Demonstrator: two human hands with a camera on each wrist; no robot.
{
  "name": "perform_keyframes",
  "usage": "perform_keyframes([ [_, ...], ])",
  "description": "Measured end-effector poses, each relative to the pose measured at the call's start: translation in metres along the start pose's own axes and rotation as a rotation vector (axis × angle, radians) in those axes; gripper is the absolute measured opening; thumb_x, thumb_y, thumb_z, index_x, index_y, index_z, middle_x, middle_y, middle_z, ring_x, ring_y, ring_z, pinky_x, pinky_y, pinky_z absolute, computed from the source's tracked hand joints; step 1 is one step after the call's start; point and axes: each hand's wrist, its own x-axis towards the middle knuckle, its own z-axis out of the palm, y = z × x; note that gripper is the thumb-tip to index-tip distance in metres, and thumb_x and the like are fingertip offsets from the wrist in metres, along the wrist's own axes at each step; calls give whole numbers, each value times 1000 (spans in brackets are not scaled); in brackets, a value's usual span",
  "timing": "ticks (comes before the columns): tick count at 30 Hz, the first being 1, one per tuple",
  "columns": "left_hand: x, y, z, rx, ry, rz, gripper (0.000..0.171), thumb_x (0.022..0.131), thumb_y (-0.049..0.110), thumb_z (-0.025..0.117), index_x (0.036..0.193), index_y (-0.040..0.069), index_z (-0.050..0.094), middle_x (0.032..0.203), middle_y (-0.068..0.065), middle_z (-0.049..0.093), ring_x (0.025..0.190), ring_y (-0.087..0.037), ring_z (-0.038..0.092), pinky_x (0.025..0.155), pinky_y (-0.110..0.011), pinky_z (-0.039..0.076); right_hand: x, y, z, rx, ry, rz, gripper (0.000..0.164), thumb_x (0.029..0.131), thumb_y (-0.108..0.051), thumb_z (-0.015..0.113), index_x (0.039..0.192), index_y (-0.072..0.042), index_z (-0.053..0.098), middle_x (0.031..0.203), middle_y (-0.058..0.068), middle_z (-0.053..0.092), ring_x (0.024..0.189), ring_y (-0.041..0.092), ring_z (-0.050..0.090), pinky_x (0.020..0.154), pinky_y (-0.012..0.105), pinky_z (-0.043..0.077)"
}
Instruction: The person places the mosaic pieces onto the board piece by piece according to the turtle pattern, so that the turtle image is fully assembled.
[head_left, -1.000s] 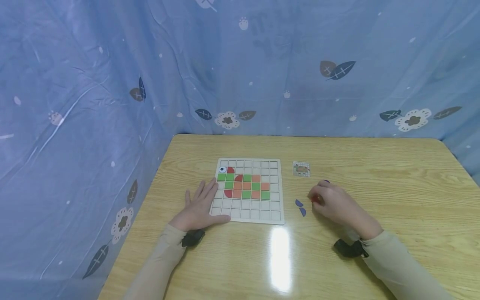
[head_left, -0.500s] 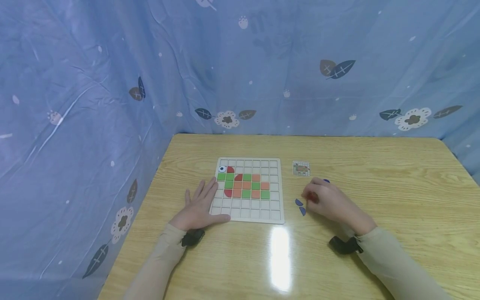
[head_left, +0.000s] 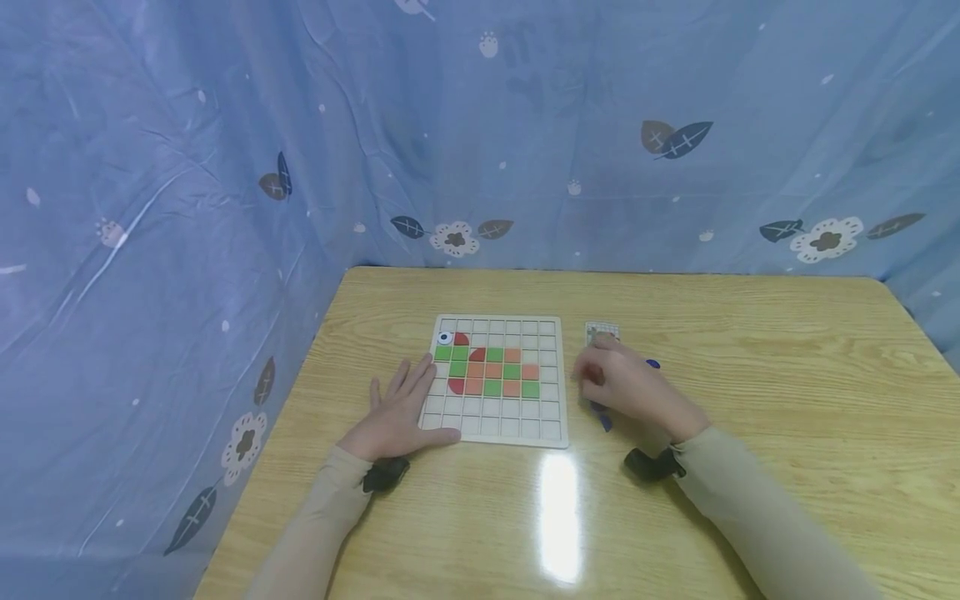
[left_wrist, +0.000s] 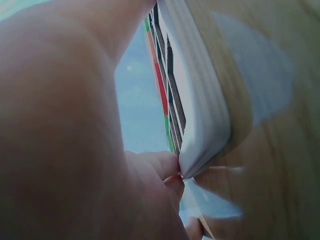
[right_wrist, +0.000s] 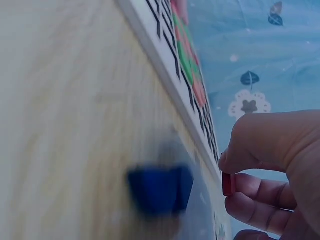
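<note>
My left hand (head_left: 393,417) lies spread at the left edge of a white gridded board (head_left: 501,427). Its fingers and thumb touch the board's rim, which the left wrist view shows close up. On the board sit green and orange square tiles (head_left: 512,372), several red rounded pieces (head_left: 456,386) and an eye disc (head_left: 445,337). My right hand (head_left: 633,387) hovers just right of the board. Between thumb and fingers it pinches a small red piece (right_wrist: 229,184), whose full shape is hidden. Below that hand lie blue half-round pieces (head_left: 605,423), partly covered in the head view.
A small picture card (head_left: 613,327) with a grid lies behind my right hand, partly covered by it. Another blue piece (head_left: 653,363) is to the hand's right. A blue patterned curtain (head_left: 570,167) stands behind and left of the wooden table (head_left: 787,375).
My right hand has moved left toward the board with the red piece, now covering part of the card and of the blue pieces. My left hand stays where it was.
</note>
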Motion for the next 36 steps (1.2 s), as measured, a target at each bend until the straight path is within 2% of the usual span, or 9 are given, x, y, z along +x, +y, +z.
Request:
perform_keyframes([
  [2, 0, 1, 0, -4, 3, 3, 122, 82, 74, 72, 168, 9, 15, 177, -4, 4, 162, -43, 0, 116, -81, -5, 8, -4, 1, 3, -15, 7, 11, 87, -5, 73, 94, -15, 74, 89, -3, 57, 82, 16, 51, 71, 31, 46],
  [8, -1, 2, -1, -2, 11, 10, 122, 82, 73, 73, 168, 8, 16, 177, -6, 6, 162, -44, 2, 116, -81, -4, 33, -18, 6, 19, -49, 1, 10, 89, -9, 75, 99, -12, 75, 94, -1, 62, 81, 15, 53, 75, 34, 46],
  [13, -1, 1, -1, -1, 11, 8, 122, 82, 73, 73, 168, 8, 16, 177, -6, 6, 162, -44, 2, 115, -81, -4, 51, -25, 11, 40, -81, 5, 6, 93, -9, 73, 98, -12, 74, 97, 0, 63, 84, 16, 55, 77, 36, 50],
  [18, 0, 0, 0, 1, 12, 7, 122, 82, 74, 73, 168, 9, 16, 177, -5, 6, 162, -44, 2, 116, -81, -4, 66, -27, 18, 63, -105, -1, 9, 93, -8, 70, 99, -12, 75, 101, 1, 67, 92, 17, 58, 84, 40, 53],
  [24, 0, 0, 1, 10, 13, 11, 122, 82, 76, 71, 168, 9, 16, 177, -5, 6, 162, -44, 2, 115, -82, -3, 76, -28, 24, 99, -152, 31, 11, 93, -8, 69, 98, -16, 75, 107, 1, 67, 95, 17, 60, 88, 40, 54],
  [31, -1, 3, -2, 3, 12, 10, 120, 83, 74, 71, 168, 8, 16, 177, -5, 6, 162, -44, 2, 116, -81, -3, 83, -27, 26, 115, -172, 66, 14, 93, -9, 70, 104, -14, 76, 105, 0, 67, 94, 18, 64, 89, 39, 56],
  [36, -1, 2, -2, 10, 13, 10, 120, 83, 73, 71, 168, 8, 17, 177, -6, 7, 162, -44, 3, 116, -82, -1, 84, -26, 27, 128, -172, 58, 14, 94, -7, 69, 105, -11, 76, 106, 2, 68, 95, 18, 65, 88, 39, 56],
])
